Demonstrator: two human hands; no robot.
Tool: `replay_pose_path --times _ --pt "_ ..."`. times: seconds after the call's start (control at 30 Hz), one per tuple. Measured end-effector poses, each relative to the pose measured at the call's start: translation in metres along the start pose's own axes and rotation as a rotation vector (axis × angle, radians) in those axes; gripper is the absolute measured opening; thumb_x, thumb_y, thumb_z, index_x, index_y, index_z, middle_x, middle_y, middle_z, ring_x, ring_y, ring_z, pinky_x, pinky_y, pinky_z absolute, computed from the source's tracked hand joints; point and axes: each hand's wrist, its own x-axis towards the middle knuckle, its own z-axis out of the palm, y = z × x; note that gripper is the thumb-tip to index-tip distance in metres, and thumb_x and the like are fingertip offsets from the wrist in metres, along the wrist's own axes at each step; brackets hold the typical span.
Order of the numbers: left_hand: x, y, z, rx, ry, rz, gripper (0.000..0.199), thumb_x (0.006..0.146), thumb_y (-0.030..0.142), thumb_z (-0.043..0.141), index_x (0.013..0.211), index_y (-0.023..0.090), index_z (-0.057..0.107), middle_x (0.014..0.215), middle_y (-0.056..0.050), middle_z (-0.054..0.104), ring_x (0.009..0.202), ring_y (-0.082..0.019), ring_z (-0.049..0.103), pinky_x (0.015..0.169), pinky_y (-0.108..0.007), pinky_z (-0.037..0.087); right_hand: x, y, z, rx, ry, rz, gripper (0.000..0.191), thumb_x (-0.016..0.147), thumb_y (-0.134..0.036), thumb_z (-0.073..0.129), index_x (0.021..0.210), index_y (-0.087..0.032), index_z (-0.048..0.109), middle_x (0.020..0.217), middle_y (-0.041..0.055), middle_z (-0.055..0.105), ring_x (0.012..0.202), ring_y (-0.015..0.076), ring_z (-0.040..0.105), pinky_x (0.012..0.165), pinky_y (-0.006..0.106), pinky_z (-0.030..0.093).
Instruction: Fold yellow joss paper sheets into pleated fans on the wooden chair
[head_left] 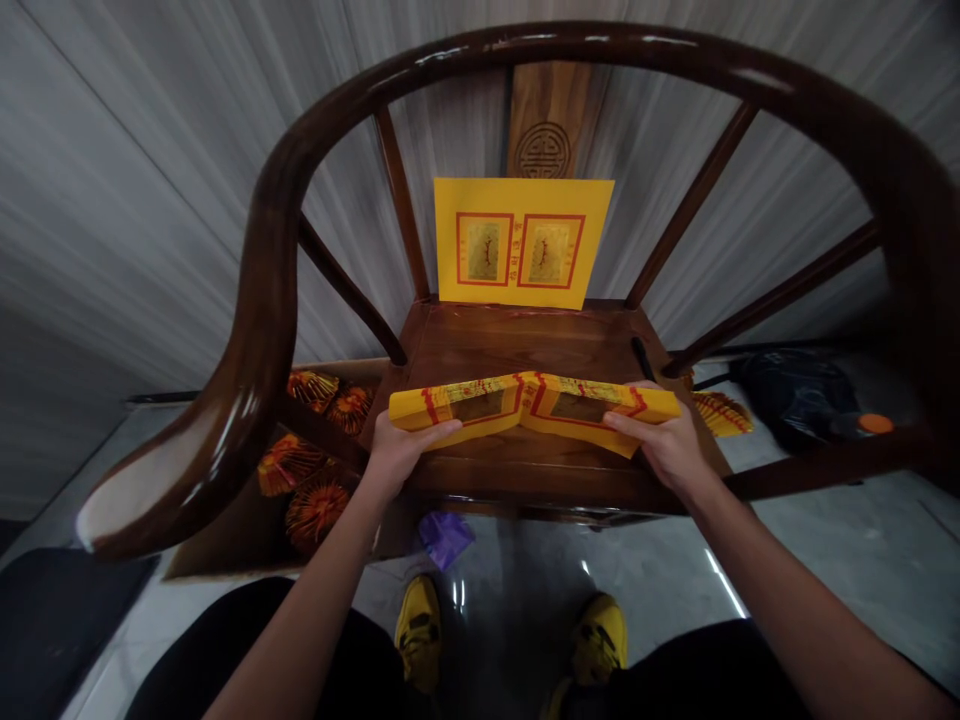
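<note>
A stack of yellow joss paper [585, 405] with red print is bent at its middle crease above the wooden chair seat [510, 345]. Gripping its left end is my left hand [397, 450], thumb on top and fingers under it. My right hand [667, 435] holds the right end the same way. Behind the stack, a flat yellow joss paper sheet [525, 245] with two red-framed gold panels leans upright against the chair back [551, 115]. A dark, slim item [641, 355] lies by the seat's right edge, close to my right hand.
The chair's curved armrest [270, 240] arches around the seat. At left, a cardboard box [217, 545] holds several folded red-and-gold paper pieces [319, 510]. A purple packet [446, 540] lies on the floor below. Right of the chair are a dark bag [795, 395] and another folded paper piece [722, 413].
</note>
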Motion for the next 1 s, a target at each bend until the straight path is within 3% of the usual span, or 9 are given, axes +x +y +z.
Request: replay_pose_path --times 0.13,0.23,0.33,0.47,0.63,0.7,0.8,0.9,1.0 --pt "0.001 0.003 -0.003 0.064 -0.018 0.047 0.045 0.055 0.039 0.099 0.089 0.017 0.077 0.087 -0.003 0.079 0.077 -0.02 0.072 0.076 -0.031 0.06 0.002 -0.003 0.001 -0.035 -0.005 -0.008 0.037 0.062 -0.034 0.097 0.084 -0.022 0.07 0.082 -0.003 0.067 0.073 0.014 0.061 0.068 0.027 0.05" --pt "0.006 0.008 -0.01 0.126 -0.112 0.23 0.029 0.064 0.035 0.095 0.073 0.019 0.072 0.076 0.001 0.071 0.07 -0.015 0.065 0.069 -0.026 0.053 0.004 -0.013 0.001 -0.092 0.009 -0.095 0.035 0.061 -0.036 0.097 0.076 -0.022 0.069 0.089 0.0009 0.07 0.082 0.0188 0.065 0.074 0.031 0.054" --pt "0.012 0.008 -0.018 0.121 -0.167 0.431 0.021 0.076 0.035 0.086 0.068 0.021 0.073 0.081 -0.003 0.072 0.082 -0.019 0.068 0.08 -0.031 0.054 0.007 -0.021 -0.006 -0.227 -0.01 -0.23 0.026 0.067 -0.035 0.093 0.074 -0.024 0.07 0.091 0.0038 0.073 0.091 0.0241 0.069 0.084 0.038 0.057" --pt "0.01 0.002 -0.025 0.26 -0.214 0.522 0.022 0.084 0.038 0.076 0.067 0.024 0.074 0.081 -0.008 0.075 0.097 -0.026 0.07 0.095 -0.041 0.052 0.005 -0.019 -0.022 -0.533 -0.107 -0.43 0.006 0.082 -0.021 0.073 0.079 -0.026 0.073 0.092 0.0048 0.076 0.096 0.0259 0.07 0.095 0.045 0.054" --pt "-0.003 -0.009 -0.033 0.531 -0.395 0.581 0.016 0.087 0.026 0.069 0.072 0.024 0.074 0.09 -0.007 0.079 0.108 -0.027 0.069 0.106 -0.047 0.044 -0.007 -0.012 -0.037 -0.956 -0.479 -0.533 0.037 0.076 0.0 0.051 0.096 -0.023 0.072 0.105 0.0059 0.074 0.105 0.0267 0.066 0.098 0.046 0.05" --pt "-0.007 -0.011 -0.037 0.601 -0.438 0.588 0.013 0.087 0.019 0.067 0.076 0.024 0.073 0.096 -0.006 0.079 0.113 -0.027 0.068 0.109 -0.048 0.041 -0.011 -0.013 -0.039 -1.072 -0.56 -0.53 0.047 0.074 0.002 0.048 0.106 -0.022 0.072 0.111 0.0071 0.071 0.109 0.0269 0.065 0.099 0.044 0.05" --pt "-0.011 -0.005 -0.045 0.664 -0.544 0.566 0.023 0.085 0.009 0.058 0.087 0.024 0.075 0.108 -0.007 0.078 0.123 -0.026 0.066 0.111 -0.048 0.041 -0.014 -0.019 -0.043 -1.172 -0.605 -0.479 0.062 0.074 0.006 0.044 0.121 -0.024 0.071 0.125 0.0055 0.068 0.118 0.0244 0.065 0.1 0.038 0.05" --pt "-0.014 0.014 -0.05 0.789 -0.654 0.544 0.047 0.077 -0.001 0.047 0.1 0.027 0.078 0.12 -0.004 0.077 0.128 -0.024 0.064 0.121 -0.051 0.033 -0.014 -0.027 -0.043 -1.221 -0.632 -0.391 0.072 0.069 0.008 0.042 0.123 -0.029 0.072 0.134 -0.0005 0.067 0.112 0.0193 0.07 0.091 0.031 0.052" --pt "-0.017 0.037 -0.045 0.934 -0.703 0.563 0.059 0.073 -0.004 0.042 0.106 0.029 0.078 0.125 -0.001 0.076 0.125 -0.022 0.065 0.121 -0.047 0.033 -0.016 -0.039 -0.029 -1.326 -0.612 -0.319 0.06 0.075 0.003 0.047 0.117 -0.029 0.075 0.131 -0.0008 0.07 0.1 0.0206 0.073 0.083 0.033 0.053"
